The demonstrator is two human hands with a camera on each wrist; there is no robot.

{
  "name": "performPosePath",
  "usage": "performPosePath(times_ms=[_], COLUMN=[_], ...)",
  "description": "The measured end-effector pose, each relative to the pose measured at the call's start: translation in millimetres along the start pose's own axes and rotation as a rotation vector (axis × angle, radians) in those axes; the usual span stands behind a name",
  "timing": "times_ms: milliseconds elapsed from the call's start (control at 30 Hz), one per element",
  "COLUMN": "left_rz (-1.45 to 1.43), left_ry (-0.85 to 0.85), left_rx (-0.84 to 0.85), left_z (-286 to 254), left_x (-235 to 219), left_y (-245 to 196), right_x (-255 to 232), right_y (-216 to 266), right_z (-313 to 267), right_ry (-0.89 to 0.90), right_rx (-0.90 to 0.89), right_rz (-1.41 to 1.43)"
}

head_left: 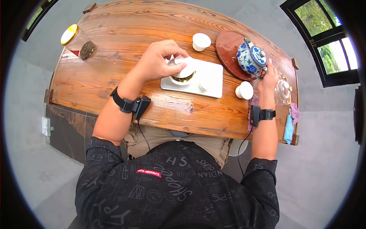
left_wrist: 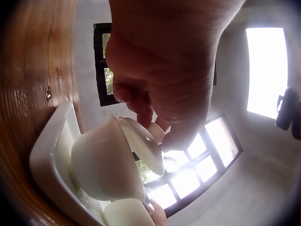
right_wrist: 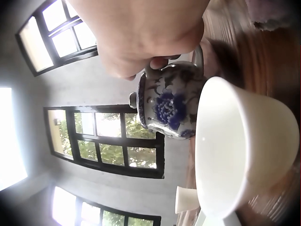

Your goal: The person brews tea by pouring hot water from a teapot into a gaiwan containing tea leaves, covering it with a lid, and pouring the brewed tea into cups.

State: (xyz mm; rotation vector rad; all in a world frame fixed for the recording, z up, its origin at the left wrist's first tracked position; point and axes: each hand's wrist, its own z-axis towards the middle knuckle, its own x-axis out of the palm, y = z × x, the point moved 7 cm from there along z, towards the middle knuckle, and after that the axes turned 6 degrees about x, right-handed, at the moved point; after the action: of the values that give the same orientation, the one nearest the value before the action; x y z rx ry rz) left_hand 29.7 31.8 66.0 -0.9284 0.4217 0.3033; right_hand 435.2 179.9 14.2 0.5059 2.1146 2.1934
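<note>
My left hand (head_left: 162, 61) pinches the knob of a white lid (head_left: 184, 68), which is tilted over a white bowl (head_left: 182, 79) with dark leaves inside. That bowl stands on a white tray (head_left: 213, 82); in the left wrist view the lid (left_wrist: 143, 141) leans at the bowl's (left_wrist: 106, 160) rim. My right hand (head_left: 269, 79) grips the handle of a blue-and-white teapot (head_left: 249, 59) over the round brown tray. In the right wrist view the teapot (right_wrist: 167, 101) has its lid on, and its base is hidden.
White cups stand behind the white tray (head_left: 201, 41) and to its right (head_left: 244, 90). A small white cup (head_left: 204, 84) is on the tray. The round brown tray (head_left: 225, 44) is back right, a glass pot (head_left: 283, 91) and cloths (head_left: 288, 128) far right, a yellow-lidded jar (head_left: 78, 42) far left.
</note>
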Motion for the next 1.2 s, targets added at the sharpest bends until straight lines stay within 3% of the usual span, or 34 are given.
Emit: performPosePath(times_ms=[500, 800, 900, 967, 1200], left_rz=[0.012, 0.066, 0.094, 0.104, 0.155], left_ry=[0.000, 0.027, 0.034, 0.043, 0.094], left_rx=[0.037, 0.062, 0.080, 0.081, 0.121], left_z=[0, 3, 3, 3, 5], left_x=[5, 8, 11, 13, 21], left_y=[-2, -8, -7, -8, -16], right_x=[6, -1, -8, -19, -13], right_y=[-7, -3, 10, 23, 45], right_z=[-6, -7, -19, -24, -66], right_ry=[0.002, 0.092, -0.001, -0.068, -0.051], right_rx=[0.032, 0.028, -0.064, -0.259, -0.317], right_rz=[0.007, -0.151, -0.190, -0.234, -0.232])
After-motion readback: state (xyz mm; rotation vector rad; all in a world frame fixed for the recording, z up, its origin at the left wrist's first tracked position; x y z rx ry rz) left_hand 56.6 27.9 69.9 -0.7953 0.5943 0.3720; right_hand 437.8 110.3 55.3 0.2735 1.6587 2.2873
